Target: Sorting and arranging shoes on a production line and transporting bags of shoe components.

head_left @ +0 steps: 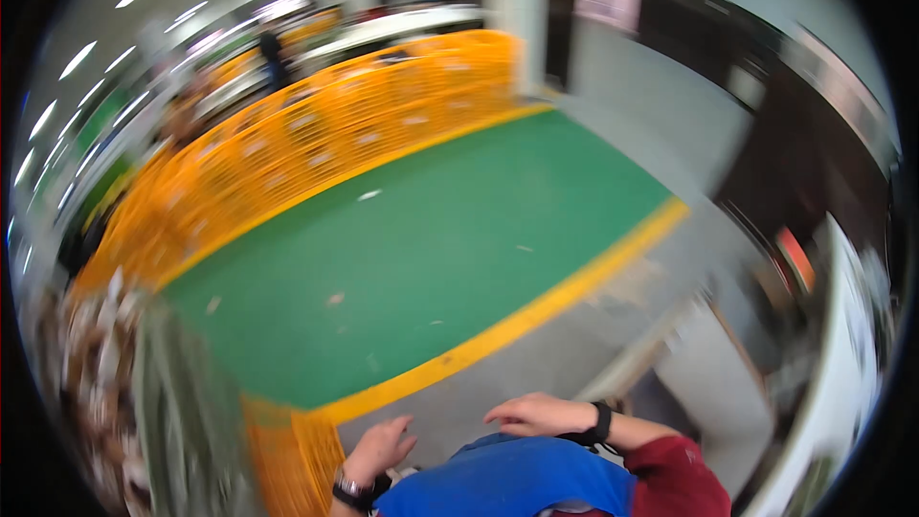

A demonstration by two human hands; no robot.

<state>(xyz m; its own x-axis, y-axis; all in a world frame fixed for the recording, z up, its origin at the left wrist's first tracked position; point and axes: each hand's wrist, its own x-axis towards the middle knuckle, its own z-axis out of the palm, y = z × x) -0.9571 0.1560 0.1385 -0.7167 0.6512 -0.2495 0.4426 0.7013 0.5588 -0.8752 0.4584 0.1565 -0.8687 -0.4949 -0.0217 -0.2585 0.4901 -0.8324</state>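
My left hand (379, 449) hangs low in the view with its fingers loosely curled and nothing in it; a dark watch sits on its wrist. My right hand (536, 415) reaches across in front of my body, palm down, fingers together and empty, with a black band on the wrist and a dark red sleeve behind it. Both hands hover above a blue garment (507, 479) on my body. Below them lies grey floor next to a yellow floor line (517, 324). The picture is blurred by motion.
A green floor area (431, 230) is bordered by a long orange mesh barrier (316, 139). Another orange barrier piece (287, 464) stands at my lower left beside a grey post. A white table or panel (842, 364) is at right. A person stands far back.
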